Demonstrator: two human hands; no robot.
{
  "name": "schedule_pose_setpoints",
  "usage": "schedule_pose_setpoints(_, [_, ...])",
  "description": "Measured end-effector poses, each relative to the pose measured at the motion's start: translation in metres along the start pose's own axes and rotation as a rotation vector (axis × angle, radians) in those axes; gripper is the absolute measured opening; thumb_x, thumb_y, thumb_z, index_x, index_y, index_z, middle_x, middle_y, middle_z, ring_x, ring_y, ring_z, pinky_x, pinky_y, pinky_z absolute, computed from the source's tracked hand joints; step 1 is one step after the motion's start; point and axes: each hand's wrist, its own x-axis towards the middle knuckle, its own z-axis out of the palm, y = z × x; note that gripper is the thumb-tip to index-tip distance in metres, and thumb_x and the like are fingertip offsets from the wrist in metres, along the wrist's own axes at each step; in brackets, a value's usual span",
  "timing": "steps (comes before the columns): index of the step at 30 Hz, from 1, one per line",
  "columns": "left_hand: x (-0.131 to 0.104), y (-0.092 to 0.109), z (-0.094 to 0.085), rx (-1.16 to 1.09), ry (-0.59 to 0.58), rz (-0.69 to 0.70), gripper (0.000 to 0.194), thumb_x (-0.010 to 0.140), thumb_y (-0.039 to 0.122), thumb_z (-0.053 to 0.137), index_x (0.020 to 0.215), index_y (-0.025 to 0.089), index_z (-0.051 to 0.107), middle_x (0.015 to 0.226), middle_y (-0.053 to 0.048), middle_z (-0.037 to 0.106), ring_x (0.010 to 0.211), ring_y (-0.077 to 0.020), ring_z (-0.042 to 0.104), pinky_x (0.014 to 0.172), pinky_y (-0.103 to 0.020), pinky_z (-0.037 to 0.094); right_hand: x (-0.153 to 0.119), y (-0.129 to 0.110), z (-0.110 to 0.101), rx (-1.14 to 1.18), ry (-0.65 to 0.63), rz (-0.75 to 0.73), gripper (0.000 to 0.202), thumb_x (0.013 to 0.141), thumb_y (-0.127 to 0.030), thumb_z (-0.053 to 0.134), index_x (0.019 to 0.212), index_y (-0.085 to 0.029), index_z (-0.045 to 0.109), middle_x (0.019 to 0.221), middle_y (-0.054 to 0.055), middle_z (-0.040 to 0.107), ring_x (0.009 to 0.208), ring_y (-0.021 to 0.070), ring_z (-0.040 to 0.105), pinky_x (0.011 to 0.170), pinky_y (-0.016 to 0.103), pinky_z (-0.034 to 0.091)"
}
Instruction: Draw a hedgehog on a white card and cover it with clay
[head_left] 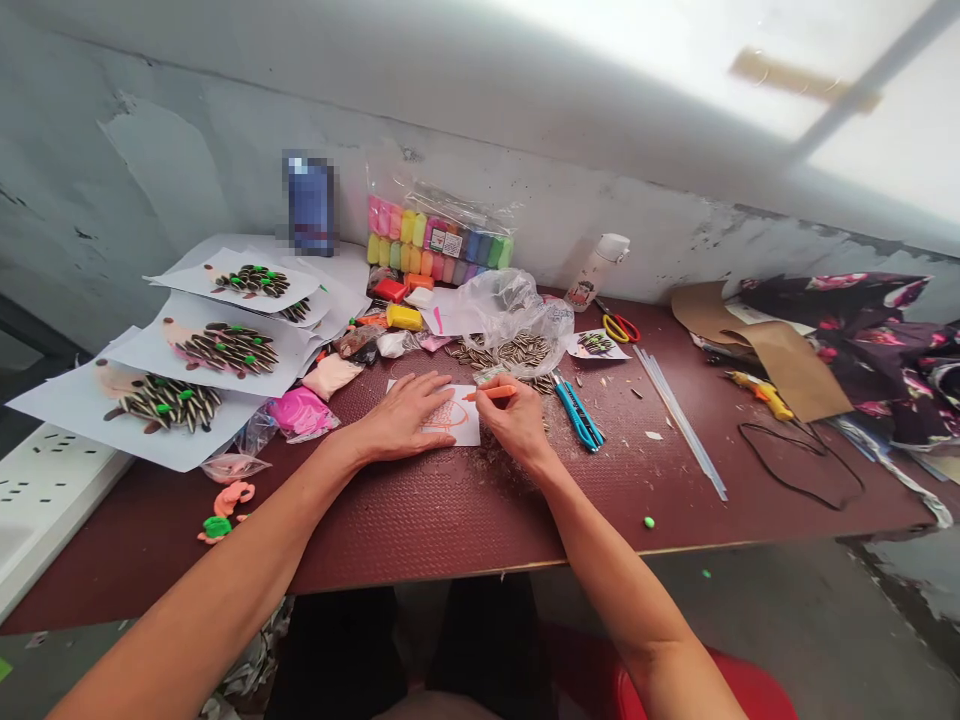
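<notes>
A small white sheet of paper [466, 428] lies on the dark red table, with an orange outline drawn on it. My left hand [405, 415] rests flat over the sheet's left part, fingers spread, holding nothing. In my right hand [516, 420] is an orange marker [495, 392], pinched with its tip at the sheet's right side. Just beyond the hands lies a heap of striped sunflower seeds [517, 352], partly under a clear plastic bag [510, 305]. A blue utility knife [579, 415] lies to the right of my right hand.
Seed-covered hedgehog pictures [225, 345] are stacked at left beside pink clay [300, 415]. Colored clay packs [435, 240] and a bottle [596, 272] stand at the back. Scissors [621, 326], clear glue sticks [681, 425] and a yellow glue gun [765, 395] lie at right.
</notes>
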Motion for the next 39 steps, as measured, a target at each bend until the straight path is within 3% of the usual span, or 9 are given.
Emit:
schedule_pose_setpoints(9, [0.0008, -0.0023, -0.0002, -0.013, -0.022, -0.002, 0.083, 0.085, 0.067, 0.063, 0.153, 0.025, 0.044, 0.166, -0.013, 0.032, 0.153, -0.036, 0.026, 0.124, -0.056, 0.019, -0.0024, -0.0005, 0.0019, -0.006, -0.035, -0.003, 0.017, 0.078, -0.03, 0.055, 0.063, -0.022, 0.055, 0.059, -0.004, 0.053, 0.055, 0.012, 0.041, 0.055, 0.025, 0.032])
schedule_pose_setpoints(39, [0.0027, -0.0008, -0.002, -0.019, -0.026, 0.001, 0.079, 0.084, 0.064, 0.064, 0.151, 0.027, 0.045, 0.165, -0.011, 0.035, 0.152, -0.0352, 0.028, 0.123, -0.055, 0.021, -0.0026, -0.0018, 0.0057, -0.026, -0.064, -0.005, 0.017, 0.078, -0.033, 0.055, 0.064, -0.023, 0.055, 0.061, -0.002, 0.056, 0.056, 0.0133, 0.044, 0.056, 0.026, 0.035])
